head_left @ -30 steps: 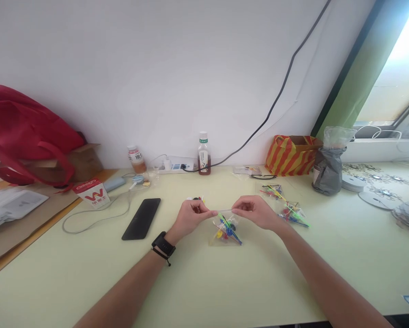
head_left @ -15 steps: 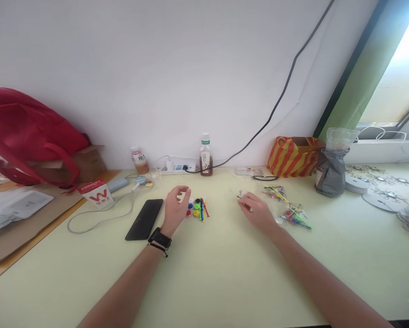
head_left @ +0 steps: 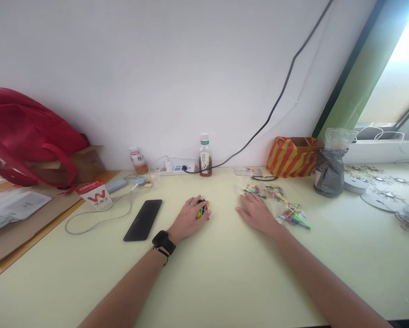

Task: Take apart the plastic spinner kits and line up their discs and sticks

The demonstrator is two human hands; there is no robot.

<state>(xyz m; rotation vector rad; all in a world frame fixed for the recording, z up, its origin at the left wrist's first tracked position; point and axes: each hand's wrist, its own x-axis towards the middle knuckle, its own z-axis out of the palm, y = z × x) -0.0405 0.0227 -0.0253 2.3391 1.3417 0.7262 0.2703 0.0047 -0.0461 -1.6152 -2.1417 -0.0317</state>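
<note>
My left hand [head_left: 190,217] lies palm down, fingers apart, cupped over small round colored pieces and thin plastic sticks [head_left: 203,209]. Yellow, black, blue and red show between thumb and fingers; the rest are hidden. It touches them without a visible grip. To the right, my right hand [head_left: 255,213] rests flat with its fingers spread. Its fingertips are at a clear bag of colored plastic parts [head_left: 254,189]. Two similar bundles lie just beyond it, one of colored sticks [head_left: 277,193] and one of mixed sticks [head_left: 295,215].
A black phone [head_left: 143,220] lies left of my left hand. Behind stand a drink bottle [head_left: 205,157], a power strip [head_left: 177,166] and a second bottle [head_left: 138,161]. A striped bag [head_left: 291,157] and a grey bag [head_left: 330,171] stand back right. A red-and-white box [head_left: 95,195] sits left.
My left hand has come down over the colored pieces and turned palm down. My right hand has flattened out, and a bag of colored parts now lies at its fingertips.
</note>
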